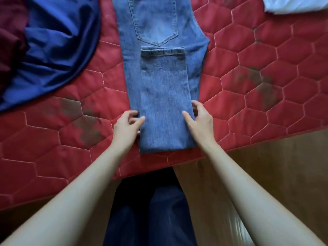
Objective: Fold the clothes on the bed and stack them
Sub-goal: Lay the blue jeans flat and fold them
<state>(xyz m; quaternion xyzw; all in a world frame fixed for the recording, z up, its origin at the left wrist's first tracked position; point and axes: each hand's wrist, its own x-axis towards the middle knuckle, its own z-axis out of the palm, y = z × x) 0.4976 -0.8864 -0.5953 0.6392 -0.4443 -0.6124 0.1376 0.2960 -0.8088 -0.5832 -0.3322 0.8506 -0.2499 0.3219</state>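
Jeans half folded on the bed, both hands at the near fold.

Nearest: the left hand (126, 126) and right hand (199, 118) sit at either side edge of the jeans (163, 96), close to the near fold; fingers curled, thumbs on top of the denim, pinching the side edges of the doubled legs. The jeans lie lengthwise mid-bed (266, 86), legs folded up once, hems just short of the back pocket. Judged: one more fold needed on this piece. Beyond the jeans to the left, a blue garment (58, 50) and a dark red garment (10, 32) lie crumpled, unfolded. Beyond to the right, a white cloth (294, 4), state unclear. No stack seen; most work remains.
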